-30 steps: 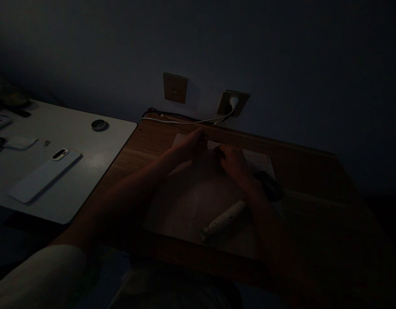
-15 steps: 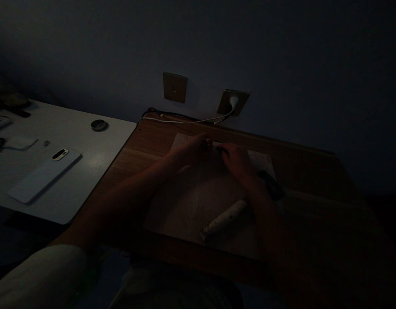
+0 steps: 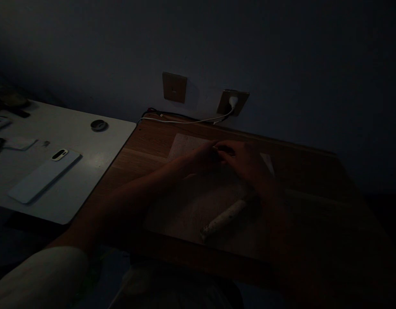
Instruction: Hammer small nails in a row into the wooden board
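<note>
The light is dim and fine detail is lost. My left hand [image 3: 207, 155] hovers over a pale sheet or board [image 3: 191, 206] with its fingers curled together; what it holds, if anything, is hidden. Touching it from the right, my right hand [image 3: 241, 156] has thumb and forefinger pinched at the left hand's fingers. A tiny light spot shows at that pinch, too small to name. Below the right wrist lies a tool with a thick, whitish, worn handle [image 3: 224, 219]; my right forearm hides its other end.
The sheet rests on a wooden table [image 3: 313, 180] against the wall. A white cable [image 3: 188, 122] runs along the back to a plug [image 3: 233, 102] in a wall socket. On the white table [image 3: 75, 189] at left lie a phone [image 3: 45, 178] and a small round dark object [image 3: 98, 125].
My right hand has moved left against my left hand, closing the small gap between them. The tool's dark flat end, visible before, is now covered by my right arm.
</note>
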### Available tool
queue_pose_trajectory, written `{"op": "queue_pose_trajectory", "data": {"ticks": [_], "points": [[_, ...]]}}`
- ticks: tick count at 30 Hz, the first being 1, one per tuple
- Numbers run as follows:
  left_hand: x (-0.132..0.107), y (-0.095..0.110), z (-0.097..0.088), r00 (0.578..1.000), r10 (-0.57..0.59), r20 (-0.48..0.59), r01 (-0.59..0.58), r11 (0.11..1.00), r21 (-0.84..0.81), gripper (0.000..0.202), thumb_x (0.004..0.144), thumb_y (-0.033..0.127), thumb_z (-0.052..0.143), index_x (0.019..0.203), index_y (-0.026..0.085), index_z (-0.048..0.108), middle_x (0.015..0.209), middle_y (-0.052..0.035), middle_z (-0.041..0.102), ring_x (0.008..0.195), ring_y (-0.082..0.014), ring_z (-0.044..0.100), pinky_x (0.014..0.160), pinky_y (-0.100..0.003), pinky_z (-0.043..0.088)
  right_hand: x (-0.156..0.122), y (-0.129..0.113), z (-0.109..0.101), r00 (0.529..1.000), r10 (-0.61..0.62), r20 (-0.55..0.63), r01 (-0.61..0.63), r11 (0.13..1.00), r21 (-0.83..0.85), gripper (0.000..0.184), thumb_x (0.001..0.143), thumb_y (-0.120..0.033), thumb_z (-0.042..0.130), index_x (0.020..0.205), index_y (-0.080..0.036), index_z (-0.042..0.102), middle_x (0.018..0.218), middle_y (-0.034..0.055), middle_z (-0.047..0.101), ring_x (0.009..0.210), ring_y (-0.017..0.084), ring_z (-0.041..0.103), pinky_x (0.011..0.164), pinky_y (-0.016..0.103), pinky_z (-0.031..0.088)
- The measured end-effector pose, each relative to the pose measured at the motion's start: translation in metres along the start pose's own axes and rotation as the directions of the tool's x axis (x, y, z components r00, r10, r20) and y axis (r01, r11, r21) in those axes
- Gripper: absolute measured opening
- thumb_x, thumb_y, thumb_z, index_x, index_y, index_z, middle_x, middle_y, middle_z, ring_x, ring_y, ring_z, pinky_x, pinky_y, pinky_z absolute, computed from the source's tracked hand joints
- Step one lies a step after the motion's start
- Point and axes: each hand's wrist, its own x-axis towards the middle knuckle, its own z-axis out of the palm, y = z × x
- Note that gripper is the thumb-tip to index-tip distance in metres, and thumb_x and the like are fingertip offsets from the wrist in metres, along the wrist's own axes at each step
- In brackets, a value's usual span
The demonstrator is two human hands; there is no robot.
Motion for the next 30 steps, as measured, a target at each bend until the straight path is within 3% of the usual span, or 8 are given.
{"op": "queue_pose_trajectory", "data": {"ticks": [2, 5, 7, 9, 13, 17, 22, 30], "points": [[0.001, 0.001, 0.001, 0.998, -0.052, 0.028, 0.057, 0.968, -0.244, 0.038, 0.11, 0.025, 0.031, 0.112, 0.019, 0.069, 0.093, -0.0077, 0.076, 0.084, -0.0144, 0.069, 0.079, -0.026, 0.055, -0.001, -0.001, -0.001, 1.0, 0.021, -0.002, -0.021, 1.0, 0.003, 0.028, 0.091, -0.013, 0.068, 0.114, -0.024, 0.081, 0.113, 0.0071, 0.084, 0.104, 0.028, 0.079, 0.094, 0.043, 0.061], [0.004, -0.002, 0.003, 0.984, -0.14, 0.108, 0.176, 0.741, -0.648, 0.035, 0.108, 0.027, 0.035, 0.101, 0.02, 0.069, 0.091, -0.0053, 0.073, 0.075, -0.0119, 0.064, 0.07, -0.022, 0.052, -0.001, -0.003, -0.003, 0.999, 0.028, -0.03, -0.028, 1.0, -0.01, 0.027, 0.091, -0.015, 0.07, 0.113, -0.026, 0.081, 0.108, 0.0059, 0.084, 0.099, 0.028, 0.08, 0.089, 0.042, 0.062], [0.005, -0.005, 0.005, 0.978, -0.173, 0.115, 0.201, 0.649, -0.734, 0.029, 0.106, 0.026, 0.041, 0.092, 0.02, 0.066, 0.086, -0.0027, 0.069, 0.07, -0.01, 0.06, 0.065, -0.019, 0.048, 0.0, -0.004, -0.005, 0.998, 0.011, -0.057, -0.013, 0.999, -0.031, 0.025, 0.091, -0.015, 0.071, 0.109, -0.027, 0.082, 0.105, 0.005, 0.084, 0.097, 0.028, 0.08, 0.089, 0.042, 0.062], [0.005, -0.007, 0.005, 0.972, -0.209, 0.106, 0.218, 0.637, -0.74, 0.027, 0.104, 0.027, 0.046, 0.084, 0.019, 0.062, 0.077, -0.0005, 0.061, 0.063, -0.0091, 0.054, 0.057, -0.018, 0.043, 0.0, -0.005, -0.007, 0.996, 0.004, -0.084, -0.008, 0.999, -0.05, 0.023, 0.091, -0.016, 0.072, 0.109, -0.026, 0.081, 0.103, 0.0053, 0.084, 0.095, 0.027, 0.08, 0.088, 0.041, 0.062], [0.001, -0.01, 0.003, 0.98, -0.183, 0.083, 0.198, 0.82, -0.537, 0.028, 0.101, 0.027, 0.049, 0.076, 0.019, 0.056, 0.067, 0.0018, 0.051, 0.054, -0.0086, 0.043, 0.049, -0.021, 0.031, -0.001, -0.005, -0.012, 0.987, 0.013, -0.16, -0.018, 0.999, -0.032, 0.018, 0.092, -0.02, 0.07, 0.106, -0.025, 0.08, 0.105, 0.0064, 0.083, 0.091, 0.026, 0.079, 0.084, 0.04, 0.062], [-0.007, -0.01, 0.001, 0.986, 0.071, 0.153, -0.061, 0.996, -0.068, 0.013, 0.092, 0.021, 0.058, 0.08, 0.018, 0.06, 0.073, 0.0021, 0.058, 0.064, -0.01, 0.051, 0.06, -0.022, 0.039, -0.002, -0.003, -0.016, 0.975, 0.002, -0.224, -0.01, 0.999, -0.034, 0.015, 0.093, -0.023, 0.069, 0.104, -0.025, 0.078, 0.1, 0.006, 0.082, 0.089, 0.025, 0.078, 0.081, 0.04, 0.062], [-0.014, -0.01, 0.003, 0.931, 0.239, 0.276, -0.335, 0.861, 0.384, 0.011, 0.082, 0.007, 0.061, 0.079, 0.017, 0.062, 0.078, -0.0013, 0.064, 0.072, -0.0152, 0.058, 0.067, -0.028, 0.042, -0.002, 0.0, -0.016, 0.972, -0.002, -0.233, -0.002, 1.0, -0.019, 0.014, 0.093, -0.023, 0.069, 0.103, -0.025, 0.078, 0.098, 0.0056, 0.082, 0.086, 0.024, 0.077, 0.08, 0.04, 0.062], [-0.015, -0.008, -0.001, 0.864, 0.322, 0.388, -0.491, 0.714, 0.499, 0.019, 0.083, 0.0, 0.058, 0.082, 0.017, 0.066, 0.088, -0.0066, 0.071, 0.079, -0.0192, 0.062, 0.074, -0.031, 0.044, -0.002, 0.0, -0.015, 0.974, -0.017, -0.224, 0.015, 1.0, -0.012, 0.015, 0.092, -0.023, 0.069, 0.104, -0.024, 0.078, 0.098, 0.006, 0.082, 0.086, 0.025, 0.077, 0.08, 0.039, 0.062]]}}
